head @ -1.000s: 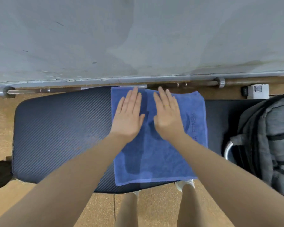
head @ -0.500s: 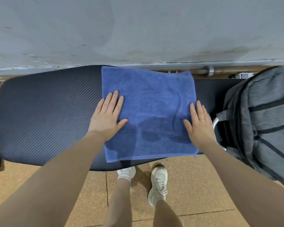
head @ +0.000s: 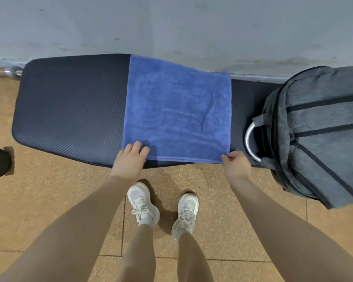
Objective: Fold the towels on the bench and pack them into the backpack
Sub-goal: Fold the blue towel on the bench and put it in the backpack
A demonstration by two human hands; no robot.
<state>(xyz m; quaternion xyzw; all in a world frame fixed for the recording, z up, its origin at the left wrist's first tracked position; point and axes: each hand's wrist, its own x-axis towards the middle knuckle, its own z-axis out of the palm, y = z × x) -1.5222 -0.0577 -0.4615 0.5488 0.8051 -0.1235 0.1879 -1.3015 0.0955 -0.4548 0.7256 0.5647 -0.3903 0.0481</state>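
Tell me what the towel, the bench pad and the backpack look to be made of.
Blue towel: likely terry cotton or microfibre, with a matte, fuzzy nap. Bench pad: probably vinyl or faux leather, dark with fine diagonal ribbing and a slight sheen. Backpack: woven grey heathered fabric, seemingly polyester, matte.

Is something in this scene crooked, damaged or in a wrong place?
Nothing is damaged or spilled. The blue towel lies slightly askew on the bench, its far edge slanting. The left hand and right hand pinch its near corners. The backpack overhangs the bench end.
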